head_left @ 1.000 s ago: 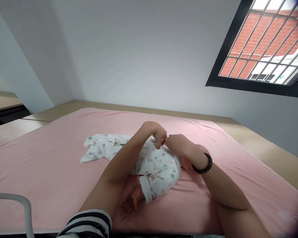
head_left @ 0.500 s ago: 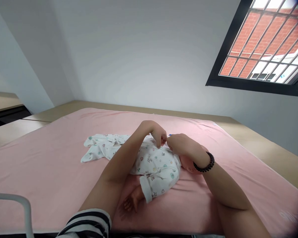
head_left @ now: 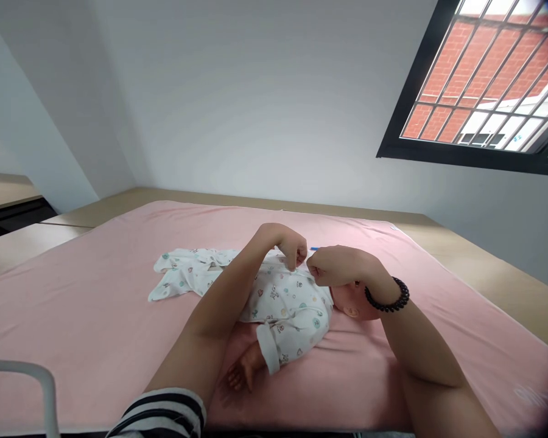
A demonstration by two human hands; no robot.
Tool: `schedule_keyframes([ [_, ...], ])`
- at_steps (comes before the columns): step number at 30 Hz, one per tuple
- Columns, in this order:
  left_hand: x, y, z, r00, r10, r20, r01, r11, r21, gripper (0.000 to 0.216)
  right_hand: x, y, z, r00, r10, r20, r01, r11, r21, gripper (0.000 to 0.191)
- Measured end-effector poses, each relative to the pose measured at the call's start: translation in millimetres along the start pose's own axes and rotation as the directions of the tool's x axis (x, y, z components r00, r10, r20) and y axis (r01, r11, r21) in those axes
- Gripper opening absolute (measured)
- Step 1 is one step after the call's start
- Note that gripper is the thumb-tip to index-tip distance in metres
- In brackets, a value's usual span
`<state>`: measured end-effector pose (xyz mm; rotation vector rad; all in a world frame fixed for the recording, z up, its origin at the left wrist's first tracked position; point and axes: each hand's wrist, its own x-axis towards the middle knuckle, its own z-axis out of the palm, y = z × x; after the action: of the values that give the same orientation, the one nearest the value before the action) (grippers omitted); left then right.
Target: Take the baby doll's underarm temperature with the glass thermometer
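Note:
A baby doll [head_left: 344,299] lies on its back, its head to the right, dressed in a white printed baby romper [head_left: 285,298]. The romper's legs spread flat to the left, and one doll hand [head_left: 243,367] sticks out of the near cuff. Over the doll's chest, my left hand [head_left: 293,248] is bent down with its fingers pinched at the romper's front. Close beside it, my right hand [head_left: 333,266] is closed near the collar, a beaded bracelet on its wrist. The bit of cloth between the fingertips is mostly hidden.
A pink sheet [head_left: 119,316] covers the wooden surface [head_left: 475,255] under the doll. Something small and blue [head_left: 314,248] shows behind my right hand. At the lower left stands a grey metal rail [head_left: 48,389]. A barred window [head_left: 479,79] is at upper right.
My right hand has turned slightly and its wrist has shifted to the right, showing more of the doll's head. My left hand stays nearly in place.

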<state>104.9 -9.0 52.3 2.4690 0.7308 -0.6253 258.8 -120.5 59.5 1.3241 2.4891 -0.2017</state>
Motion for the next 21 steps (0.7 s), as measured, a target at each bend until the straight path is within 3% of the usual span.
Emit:
schedule_keyframes([
  [4,0.7,4.2,0.2,1.0,0.0,-0.016,0.001,0.999,0.034,0.018,-2.1,1.6,0.4,1.0,0.016,-0.012,-0.015,1.0,0.009,0.015],
  [12,3.9,16.6,1.2,0.991,-0.134,0.026,0.132,0.988,0.079,0.022,1.8,-0.4,1.9,0.999,0.032,0.013,-0.032,0.999,0.019,0.024],
  [21,6.3,39.2,8.9,0.984,-0.169,-0.058,0.177,0.96,0.217,0.024,3.2,-3.0,2.6,1.0,-0.009,0.025,0.008,0.999,0.047,0.035],
])
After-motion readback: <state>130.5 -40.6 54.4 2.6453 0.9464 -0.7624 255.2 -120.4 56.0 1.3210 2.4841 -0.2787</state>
